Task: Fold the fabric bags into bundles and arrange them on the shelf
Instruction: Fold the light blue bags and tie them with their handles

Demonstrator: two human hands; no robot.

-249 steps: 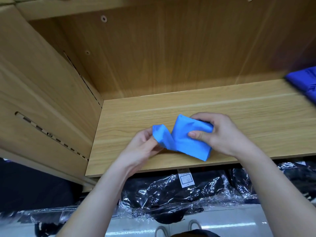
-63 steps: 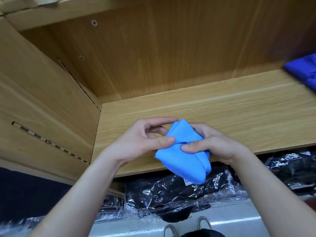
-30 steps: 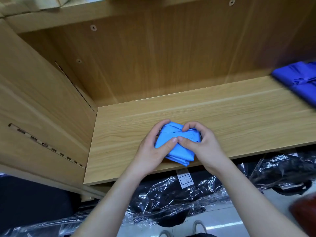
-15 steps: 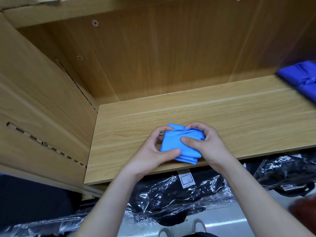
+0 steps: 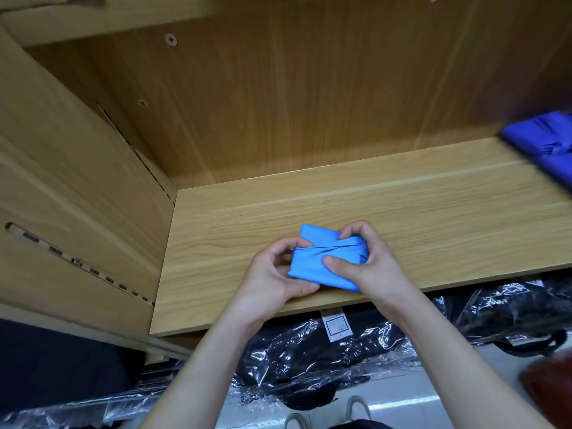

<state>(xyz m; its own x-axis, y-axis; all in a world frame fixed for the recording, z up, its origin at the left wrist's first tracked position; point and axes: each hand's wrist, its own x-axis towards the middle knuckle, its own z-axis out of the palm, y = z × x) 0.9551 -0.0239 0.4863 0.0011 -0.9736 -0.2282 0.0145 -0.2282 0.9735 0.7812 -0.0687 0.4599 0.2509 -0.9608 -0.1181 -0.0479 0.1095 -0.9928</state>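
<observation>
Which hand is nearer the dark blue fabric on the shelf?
Right. The right hand grips the light blue bundle at its right side, toward the dark blue fabric; the left hand holds its left side, farther off.

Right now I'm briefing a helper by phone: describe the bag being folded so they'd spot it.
On the wooden shelf, near its front edge, the left hand and right hand grip a folded bag. It is light blue, with a cloth band across it, unlike the darker blue fabric at the shelf's right.

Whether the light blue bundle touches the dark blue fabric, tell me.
No, bare shelf separates the light blue bundle from the dark blue fabric.
</observation>
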